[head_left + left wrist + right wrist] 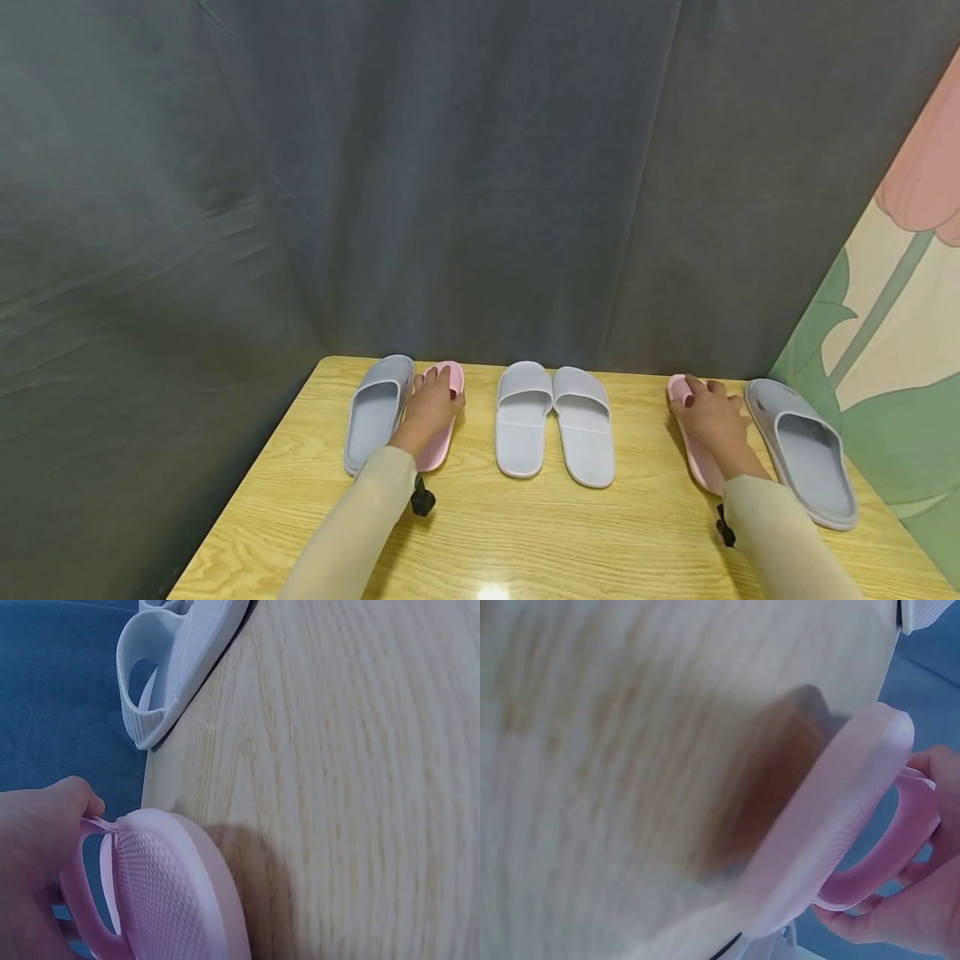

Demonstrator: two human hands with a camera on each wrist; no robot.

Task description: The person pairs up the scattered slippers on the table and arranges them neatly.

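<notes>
Across a wood-grain table backed by a dark curtain, the left pink slipper and the right pink slipper are grasped by the left hand and the right hand of a person in pale sleeves. At the left, the slipper is held by its strap, with the thumb seen at the strap's edge in the left wrist view. At the right, the strap is likewise gripped between thumb and fingers; in the right wrist view, the sole is seen tilted, and a shadow is cast on the table beside it. Between the two hands, white slippers are set as a pair, straps toward the curtain. The row is ended by the left gray slipper, placed just beside its pink neighbor, and the right gray slipper, near the right hand. Black devices are worn at both wrists. The far right is bordered by a wall panel decorated with a pink flower and green leaves.
</notes>
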